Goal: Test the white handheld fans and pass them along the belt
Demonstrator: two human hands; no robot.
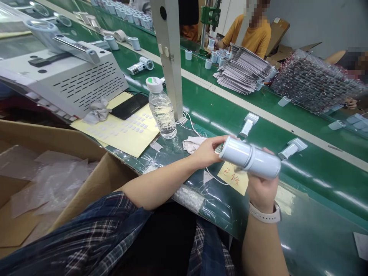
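Held in front of me is a glossy pale-blue plastic cylinder [248, 158], tilted slightly down to the right, with a raised seam round its middle. At its left end my left hand [209, 151] is closed on it, fingers at the open rim. My right hand [263, 188], with a pale watch strap on the wrist, grips the right half from below. Behind the left hand lies a crumpled white cloth [193, 145]. Under the cylinder is a yellow note [232, 178] with red handwriting, and a white cable runs beside it.
A water bottle [162, 109] stands by a metal post [169, 57]. Left are a phone [130, 106], a yellow label sheet [135, 141], a slotted white box [86, 78] and a carton [86, 191]. Pale housings [293, 148] lie on the green belt. Across it sits a person in orange [263, 36].
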